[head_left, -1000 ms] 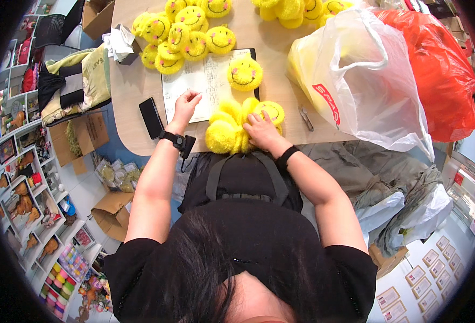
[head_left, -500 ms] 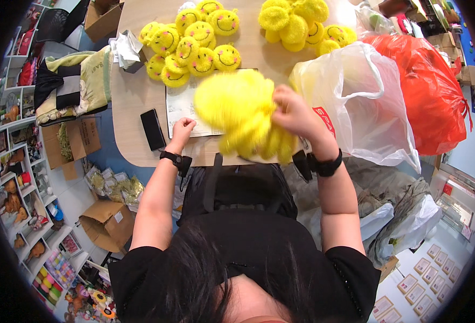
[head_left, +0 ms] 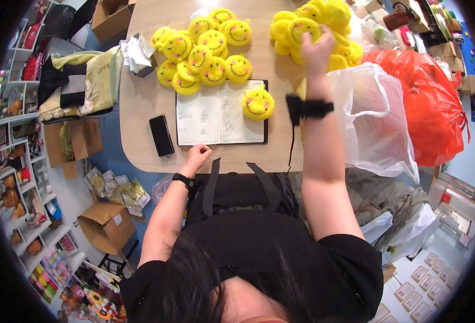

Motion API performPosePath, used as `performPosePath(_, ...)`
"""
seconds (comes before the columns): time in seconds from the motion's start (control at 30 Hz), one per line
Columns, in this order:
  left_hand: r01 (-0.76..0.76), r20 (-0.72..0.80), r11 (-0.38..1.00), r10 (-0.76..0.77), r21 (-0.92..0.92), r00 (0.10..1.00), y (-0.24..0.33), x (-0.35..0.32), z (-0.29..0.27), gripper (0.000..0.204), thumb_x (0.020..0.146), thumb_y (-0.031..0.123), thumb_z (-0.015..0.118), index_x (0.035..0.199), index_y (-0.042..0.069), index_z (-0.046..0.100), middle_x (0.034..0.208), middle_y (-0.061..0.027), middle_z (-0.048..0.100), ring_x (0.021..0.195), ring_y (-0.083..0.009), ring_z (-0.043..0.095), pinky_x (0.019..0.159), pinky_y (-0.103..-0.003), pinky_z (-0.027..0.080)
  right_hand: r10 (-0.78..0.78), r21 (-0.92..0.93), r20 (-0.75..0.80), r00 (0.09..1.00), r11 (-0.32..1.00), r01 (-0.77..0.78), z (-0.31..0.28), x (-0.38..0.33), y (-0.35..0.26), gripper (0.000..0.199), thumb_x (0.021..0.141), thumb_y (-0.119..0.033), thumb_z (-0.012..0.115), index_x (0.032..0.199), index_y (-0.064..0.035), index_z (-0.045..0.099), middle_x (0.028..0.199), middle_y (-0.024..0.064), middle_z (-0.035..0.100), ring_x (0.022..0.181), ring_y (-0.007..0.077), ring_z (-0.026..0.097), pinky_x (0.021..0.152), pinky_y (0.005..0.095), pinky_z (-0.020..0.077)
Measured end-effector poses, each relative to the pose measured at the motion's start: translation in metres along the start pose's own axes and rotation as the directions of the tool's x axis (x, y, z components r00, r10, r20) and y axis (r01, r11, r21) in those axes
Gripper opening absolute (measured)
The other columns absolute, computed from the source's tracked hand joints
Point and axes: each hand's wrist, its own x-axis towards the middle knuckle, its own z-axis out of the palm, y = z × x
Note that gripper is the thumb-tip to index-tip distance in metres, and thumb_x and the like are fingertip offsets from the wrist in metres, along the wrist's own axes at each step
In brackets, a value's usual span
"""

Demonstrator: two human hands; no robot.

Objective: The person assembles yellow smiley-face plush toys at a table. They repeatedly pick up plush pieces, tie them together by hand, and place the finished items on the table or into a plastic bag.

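Note:
Over the far-right pile of yellow plush smileys (head_left: 335, 17), my right hand (head_left: 317, 52) reaches out with thumb and fingers apart. Its fingertips overlap the edge of a plush smiley face (head_left: 303, 30); whether they press on it is unclear. At the table's near edge, my left hand (head_left: 198, 157) is closed in a pinch beside the notebook's lower edge. What it pinches is too small to make out. A single round yellow plush smiley (head_left: 258, 104) lies face up on the right page of the open notebook (head_left: 202, 116). A thin thread seems to trail from it across the page.
More yellow plush smileys (head_left: 213, 43) are heaped beyond the notebook. A black phone (head_left: 161, 135) lies at its left. White (head_left: 374, 140) and red (head_left: 428, 107) plastic bags bulge at the right. A tissue box (head_left: 139, 56) stands at the far left edge.
My right hand has moved away from me to the far-right pile, and the yellow plush bunch it held is out of its grasp. A single smiley now shows on the notebook.

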Motion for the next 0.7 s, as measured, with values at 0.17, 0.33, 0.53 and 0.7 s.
performPosePath(0.17,-0.023,-0.062,0.998,0.026,0.051,0.998,0.017,0.008,0.002,0.014,0.081,0.015,0.075,0.085,0.003,0.070,0.074,-0.0058,0.068,0.067,-0.0112,0.061,0.065,-0.028,0.050,-0.059,0.510,0.629,0.775,0.784,-0.355,-0.159,-0.083,-0.081,0.025,0.087,-0.002,0.066,0.111,-0.0021,0.061,0.096,0.0086,0.065,0.086,0.0163,0.064,0.077,0.0279,0.0509)
performPosePath(0.33,-0.093,-0.032,0.986,0.098,0.139,0.995,0.058,0.040,0.011,0.016,0.080,0.017,0.076,0.083,0.003,0.071,0.074,-0.0076,0.071,0.066,-0.0135,0.065,0.065,-0.029,0.052,0.265,0.288,0.566,0.781,0.824,-0.488,-0.317,-0.026,-0.047,0.011,0.089,-0.003,0.063,0.099,-0.0024,0.066,0.071,0.0068,0.066,0.063,0.0109,0.066,0.059,0.0255,0.0517)
performPosePath(0.53,-0.148,-0.020,0.916,0.167,0.373,0.986,0.128,0.073,0.039,0.027,0.079,0.026,0.079,0.073,0.003,0.067,0.069,-0.0105,0.067,0.065,-0.0261,0.063,0.063,-0.038,0.051,0.146,-0.300,0.741,0.656,0.945,0.128,-0.296,0.045,0.119,0.022,0.088,-0.014,0.065,0.103,0.0019,0.067,0.084,0.0152,0.070,0.076,0.0245,0.068,0.068,0.0341,0.0539)
performPosePath(0.7,-0.244,-0.067,0.815,0.325,0.526,0.943,0.181,0.056,0.065,0.022,0.084,0.015,0.070,0.101,0.004,0.062,0.086,-0.0146,0.064,0.081,-0.0335,0.061,0.073,-0.043,0.050,0.020,-0.076,0.973,0.228,0.968,0.238,-0.160,-0.013,0.214,0.049,0.082,-0.020,0.068,0.127,-0.0055,0.058,0.112,0.0225,0.066,0.111,0.0354,0.062,0.096,0.0398,0.0484)
